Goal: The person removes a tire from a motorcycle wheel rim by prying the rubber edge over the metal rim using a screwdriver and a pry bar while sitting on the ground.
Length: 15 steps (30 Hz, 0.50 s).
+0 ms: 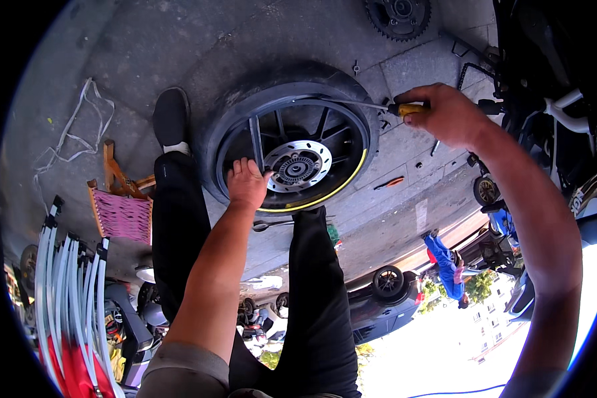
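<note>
Roadside motorcycle repair spot, wheel [292, 142] on pavement, loose sprocket [398, 16], parked bikes

A motorcycle wheel [292, 132] lies flat on the pavement [179, 46] between the person's legs. The left hand [247, 184] presses on its spokes just beside the brake disc [298, 166]. The right hand [444, 114] grips a yellow-handled screwdriver [378, 106], its shaft reaching from the fist to the tyre's rim; beyond the fist lies a sprocket [398, 16]

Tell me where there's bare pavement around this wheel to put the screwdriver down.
Bare concrete lies left of the tyre, between the shoe and the white strap, and behind the wheel toward the sprocket. Right of the tyre, small parts and an orange-handled tool crowd the slabs beneath the right hand.
</note>
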Tool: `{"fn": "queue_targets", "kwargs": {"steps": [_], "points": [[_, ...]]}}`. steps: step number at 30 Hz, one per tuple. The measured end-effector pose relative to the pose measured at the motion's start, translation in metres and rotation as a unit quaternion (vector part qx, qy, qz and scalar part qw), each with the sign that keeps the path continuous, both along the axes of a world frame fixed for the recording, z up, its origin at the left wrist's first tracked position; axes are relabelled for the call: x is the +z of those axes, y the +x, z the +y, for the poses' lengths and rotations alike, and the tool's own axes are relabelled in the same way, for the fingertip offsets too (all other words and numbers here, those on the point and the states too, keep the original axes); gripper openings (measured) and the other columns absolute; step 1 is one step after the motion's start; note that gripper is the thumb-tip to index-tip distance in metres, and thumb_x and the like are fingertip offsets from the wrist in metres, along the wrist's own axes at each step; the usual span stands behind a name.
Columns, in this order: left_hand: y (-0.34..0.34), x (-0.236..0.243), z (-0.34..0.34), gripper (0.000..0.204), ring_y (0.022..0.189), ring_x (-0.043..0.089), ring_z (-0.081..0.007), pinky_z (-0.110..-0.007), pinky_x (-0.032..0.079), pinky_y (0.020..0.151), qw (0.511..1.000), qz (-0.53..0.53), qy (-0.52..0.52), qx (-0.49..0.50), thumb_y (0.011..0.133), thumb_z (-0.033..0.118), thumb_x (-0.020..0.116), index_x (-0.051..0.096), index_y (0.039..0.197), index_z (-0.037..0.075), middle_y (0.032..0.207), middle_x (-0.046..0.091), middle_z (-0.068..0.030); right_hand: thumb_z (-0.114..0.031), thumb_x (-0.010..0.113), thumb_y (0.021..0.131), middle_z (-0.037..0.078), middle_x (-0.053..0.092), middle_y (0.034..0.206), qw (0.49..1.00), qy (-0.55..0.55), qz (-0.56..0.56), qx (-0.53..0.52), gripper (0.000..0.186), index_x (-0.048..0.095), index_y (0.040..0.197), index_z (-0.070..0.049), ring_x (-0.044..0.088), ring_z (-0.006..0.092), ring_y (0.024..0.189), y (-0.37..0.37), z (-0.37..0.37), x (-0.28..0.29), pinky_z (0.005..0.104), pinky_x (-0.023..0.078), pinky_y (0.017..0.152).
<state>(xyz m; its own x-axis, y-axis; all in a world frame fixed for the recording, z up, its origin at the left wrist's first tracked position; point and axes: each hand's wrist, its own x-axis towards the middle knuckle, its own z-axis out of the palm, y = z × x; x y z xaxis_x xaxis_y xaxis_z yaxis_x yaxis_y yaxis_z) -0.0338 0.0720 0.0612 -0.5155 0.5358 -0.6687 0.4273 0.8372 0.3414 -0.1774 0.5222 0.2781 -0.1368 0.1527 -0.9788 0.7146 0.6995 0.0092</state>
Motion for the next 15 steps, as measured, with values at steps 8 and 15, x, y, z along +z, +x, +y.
{"fn": "queue_targets", "kwargs": {"steps": [8, 15], "points": [[0.001, 0.008, 0.000, 0.059, 0.117, 0.059, -0.0391, -0.053, 0.048, 0.093, 1.000, -0.008, -0.020, -0.004, 0.091, 0.048, 0.080, 0.055, 0.116, 0.000, 0.120, 0.063, -0.0185, -0.026, 0.073, 0.100, 0.018, 0.071, 0.111, 0.976, 0.138, 0.160, -0.060, 0.051, 0.061, 0.149, -0.026, 0.072, 0.0431, 0.099, 0.142, -0.108, 0.028, 0.0520, 0.060, 0.086], [0.005, 0.007, 0.003, 0.060, 0.116, 0.058, -0.0389, -0.054, 0.048, 0.093, 1.000, -0.001, -0.012, 0.001, 0.091, 0.049, 0.081, 0.055, 0.115, 0.000, 0.119, 0.061, -0.0169, -0.026, 0.070, 0.101, 0.016, 0.067, 0.116, 0.946, 0.211, 0.209, -0.129, 0.059, 0.054, 0.157, -0.029, 0.071, 0.0434, 0.091, 0.209, -0.184, 0.008, 0.0540, 0.060, 0.075]]}}
